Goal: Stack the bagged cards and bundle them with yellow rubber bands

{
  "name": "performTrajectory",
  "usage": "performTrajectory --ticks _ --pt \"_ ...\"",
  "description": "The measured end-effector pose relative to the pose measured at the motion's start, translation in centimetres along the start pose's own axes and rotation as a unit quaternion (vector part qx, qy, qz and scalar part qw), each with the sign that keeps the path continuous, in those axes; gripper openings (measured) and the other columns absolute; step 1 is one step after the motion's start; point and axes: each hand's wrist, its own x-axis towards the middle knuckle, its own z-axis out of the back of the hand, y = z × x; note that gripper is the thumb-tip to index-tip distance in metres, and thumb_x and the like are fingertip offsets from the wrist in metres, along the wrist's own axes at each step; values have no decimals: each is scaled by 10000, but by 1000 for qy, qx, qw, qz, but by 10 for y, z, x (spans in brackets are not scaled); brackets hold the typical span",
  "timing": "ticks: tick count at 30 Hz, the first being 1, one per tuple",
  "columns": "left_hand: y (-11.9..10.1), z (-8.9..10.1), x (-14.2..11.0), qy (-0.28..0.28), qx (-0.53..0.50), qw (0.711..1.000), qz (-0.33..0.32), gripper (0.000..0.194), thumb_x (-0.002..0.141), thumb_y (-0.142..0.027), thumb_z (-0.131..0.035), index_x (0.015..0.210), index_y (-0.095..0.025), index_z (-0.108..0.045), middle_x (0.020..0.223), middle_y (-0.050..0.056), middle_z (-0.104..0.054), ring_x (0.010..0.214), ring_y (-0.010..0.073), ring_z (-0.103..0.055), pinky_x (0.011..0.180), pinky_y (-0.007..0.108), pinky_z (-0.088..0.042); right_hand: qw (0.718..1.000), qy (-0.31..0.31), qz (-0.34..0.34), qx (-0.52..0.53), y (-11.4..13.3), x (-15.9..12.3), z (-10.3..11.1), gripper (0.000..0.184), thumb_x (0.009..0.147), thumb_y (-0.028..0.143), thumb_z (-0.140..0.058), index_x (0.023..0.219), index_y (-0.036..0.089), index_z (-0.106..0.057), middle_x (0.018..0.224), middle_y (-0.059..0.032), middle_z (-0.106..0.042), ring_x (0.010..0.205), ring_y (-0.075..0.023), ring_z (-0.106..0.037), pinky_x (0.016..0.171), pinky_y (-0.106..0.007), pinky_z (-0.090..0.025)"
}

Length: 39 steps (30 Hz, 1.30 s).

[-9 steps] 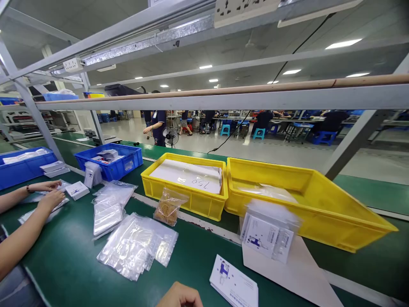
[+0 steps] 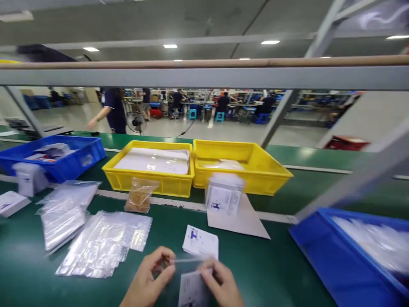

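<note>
My left hand and my right hand pinch the top edge of a clear plastic bag, one at each side. A white printed card shows in or behind the lower part of the bag; blur hides which. Just beyond my fingers lies a stack of white printed cards. To the left, flat clear bags are fanned out on the green tabletop. Behind the cards, bagged cards lean against a yellow bin, on a sheet of cardboard.
Two yellow bins stand behind, with a bag of rubber bands in front. Blue bins sit left and right. A slanted metal post crosses the right side. Farther off, a person stands near a fan.
The view has swung right, so the co-worker's arms at left are out of sight and a blue bin shows at right. Both my hands are now visible, holding a clear bag.
</note>
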Motion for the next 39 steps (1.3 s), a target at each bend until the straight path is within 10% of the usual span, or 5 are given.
performTrajectory --ticks 5,11,25,31,39 --pt "11 2 10 -31 35 998 31 402 861 -585 -530 988 -213 -611 869 48 -614 843 211 -579 763 288 -470 988 -154 17 -20 23 81 66 433 759 613 -638 754 180 -640 669 -25 -621 620 -173 -557 544 -261 -454" --pt "17 -8 10 2 106 994 9 363 893 -541 -491 898 -201 -618 814 45 -633 745 200 -576 720 304 -460 956 -273 23 -101 12 164 110 758 714 654 -609 1267 151 -487 1349 -204 -503 1215 -332 -485 983 -444 -422" --pt "22 -1 13 -15 285 958 5 150 922 -295 -485 854 -211 -589 831 8 -640 765 154 -615 717 240 -492 959 -136 -89 -233 -70 51 39 589 586 513 -690 1052 164 -602 1273 -190 -566 1277 -427 -412 1095 -578 -268" --pt "41 40 15 -166 433 874 143 157 922 -225 -477 1018 -130 -557 1028 144 -611 969 301 -603 811 401 -479 963 -158 -143 -165 -57 36 53 581 713 678 -575 1045 213 -468 1054 -133 -653 1001 -336 -644 757 -427 -565" --pt "49 42 23 -136 508 821 222 205 887 -70 -406 888 -125 -604 920 125 -657 867 286 -655 707 353 -456 951 -166 -260 -27 -10 8 42 771 642 725 -676 1205 245 -457 1043 -152 -688 832 -312 -688 453 -288 -549"
